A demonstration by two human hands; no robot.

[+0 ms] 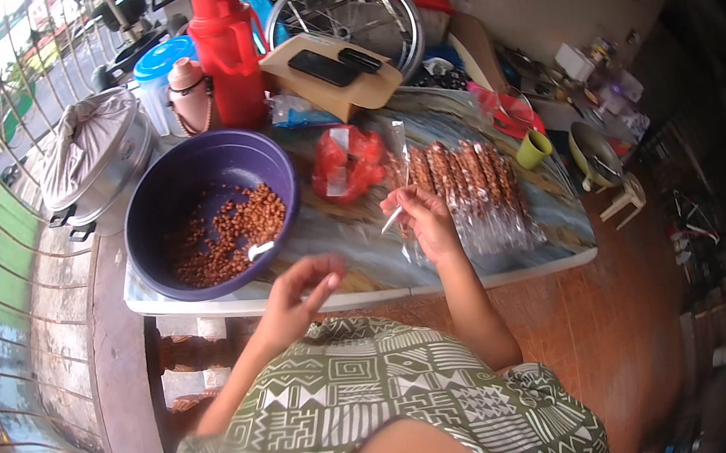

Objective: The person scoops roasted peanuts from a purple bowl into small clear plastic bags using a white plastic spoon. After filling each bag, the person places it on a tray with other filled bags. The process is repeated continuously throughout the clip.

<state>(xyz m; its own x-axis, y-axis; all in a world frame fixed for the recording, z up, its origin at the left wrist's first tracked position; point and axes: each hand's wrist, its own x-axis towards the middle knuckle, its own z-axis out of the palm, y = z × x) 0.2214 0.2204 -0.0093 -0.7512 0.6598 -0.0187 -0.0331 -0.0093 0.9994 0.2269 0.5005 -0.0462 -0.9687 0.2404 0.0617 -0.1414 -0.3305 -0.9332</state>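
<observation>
My right hand point(424, 217) is raised over the front part of the table, thumb and fingers pinched on a thin white stick-like piece point(391, 220). What that piece is, I cannot make out. Just behind the fingers is a narrow clear plastic sleeve point(399, 135); whether they touch it is unclear. Slightly blurred, my left hand point(305, 291) hovers at the table's front edge, thumb apart from loosely bent fingers, holding nothing. Beside it stands a purple basin point(135, 222) with brown peanuts point(243, 224) and a white scoop-like thing point(262, 250) inside. Filled sleeves of peanuts point(469, 171) lie in a row right of my right hand.
A red plastic bag point(347, 162) lies mid-table. Behind are a red thermos jug point(227, 61), a pink bottle point(190, 93), a blue-lidded container point(165, 60) and cardboard with a phone point(324, 67). A lidded pot point(93, 161) stands left; a green cup point(533, 149) right.
</observation>
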